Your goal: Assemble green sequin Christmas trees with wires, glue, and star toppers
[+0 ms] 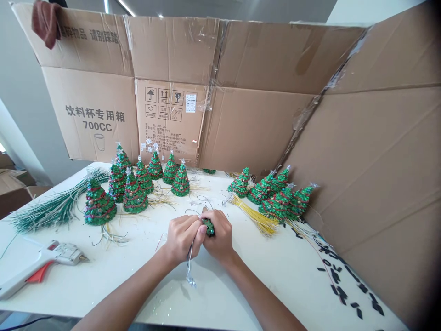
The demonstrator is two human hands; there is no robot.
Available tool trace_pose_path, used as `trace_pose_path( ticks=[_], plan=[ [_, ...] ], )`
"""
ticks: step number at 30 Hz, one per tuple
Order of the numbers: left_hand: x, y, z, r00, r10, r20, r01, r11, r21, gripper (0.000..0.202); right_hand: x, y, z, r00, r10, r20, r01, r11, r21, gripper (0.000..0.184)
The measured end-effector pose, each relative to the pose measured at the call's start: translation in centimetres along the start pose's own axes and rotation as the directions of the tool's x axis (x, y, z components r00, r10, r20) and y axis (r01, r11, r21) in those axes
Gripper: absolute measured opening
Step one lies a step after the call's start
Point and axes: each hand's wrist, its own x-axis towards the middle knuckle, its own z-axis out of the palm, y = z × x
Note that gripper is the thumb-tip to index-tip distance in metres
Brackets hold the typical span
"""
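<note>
Both my hands meet over the middle of the table with fingers curled. My right hand [220, 232] is wrapped around a small green glittery tree piece [208, 228]; only one end of it shows, and the rest is hidden in the grip. My left hand [185, 235] is closed in a pinch against it, thumb touching the green piece. From under the left fingers hangs a thin wire with a silver star [190, 279] at its lower end. Thin dark wire ends stick out beyond the knuckles.
Finished-looking mini Christmas trees [135, 193] stand at left, with more trees [279, 197] leaning at right. Nearby lie green wires [58, 207], yellow wires [255, 216], a glue gun [51, 262] and black bits [341, 294]. Cardboard walls [258, 128] enclose the back and right.
</note>
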Motion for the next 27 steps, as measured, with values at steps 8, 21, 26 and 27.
trace_pose_path(
  ticks=[8,21,26,27],
  plan=[
    [-0.09,0.09,0.11,0.999,-0.021,0.047,0.021,1.000,0.000,0.031,-0.13,0.04,-0.09,1.000,-0.006,0.005,0.006,1.000,0.015,0.014],
    [-0.05,0.11,0.04,1.000,-0.025,0.008,0.025,1.000,-0.008,0.028,0.04,-0.25,0.10,1.000,-0.012,0.000,0.012,1.000,0.017,0.012],
    [-0.13,0.15,0.21,0.999,-0.041,0.029,0.041,0.999,0.001,0.027,0.12,-0.25,-0.02,1.000,-0.014,-0.008,0.015,1.000,0.017,0.014],
    [-0.10,0.19,0.18,0.999,-0.038,0.027,0.038,0.999,-0.002,0.026,0.18,-0.21,-0.10,1.000,-0.012,-0.010,0.013,1.000,0.017,0.014]
  ],
)
